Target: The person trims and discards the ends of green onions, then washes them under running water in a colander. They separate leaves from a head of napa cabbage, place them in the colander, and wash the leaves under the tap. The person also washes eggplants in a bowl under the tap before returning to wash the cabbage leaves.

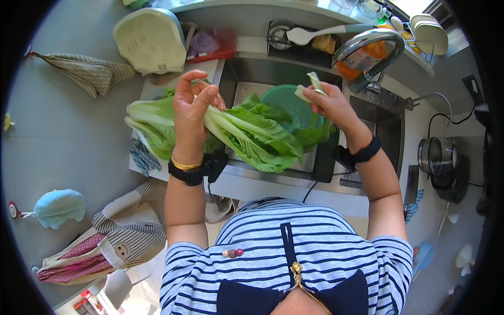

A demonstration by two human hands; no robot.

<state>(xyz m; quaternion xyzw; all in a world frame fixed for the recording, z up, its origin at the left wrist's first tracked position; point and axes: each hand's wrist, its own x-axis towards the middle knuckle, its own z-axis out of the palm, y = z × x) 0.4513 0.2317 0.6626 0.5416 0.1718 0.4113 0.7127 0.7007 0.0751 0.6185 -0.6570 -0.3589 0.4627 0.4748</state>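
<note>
My left hand (193, 108) is curled around the pale base of a bunch of leafy Chinese cabbage (256, 138), its thumb and index finger raised apart. The green leaves spread to the right above the front of the sink. My right hand (328, 103) grips detached cabbage leaves (315, 84) by their white stems, and their blurred green ends hang below it. Between the hands, a green plastic colander (293, 98) sits in the steel sink (252, 71), partly covered by leaves. Another cabbage (151, 114) lies on the counter, partly behind my left hand.
A chrome faucet (370, 37) arches over the right rear of the sink. Behind the basin stands a black wire caddy (303, 51) with a white-headed utensil. An orange bottle (362, 59) is beside the faucet. A knife (411, 185) and a glass-lidded pot (437, 155) are at the right.
</note>
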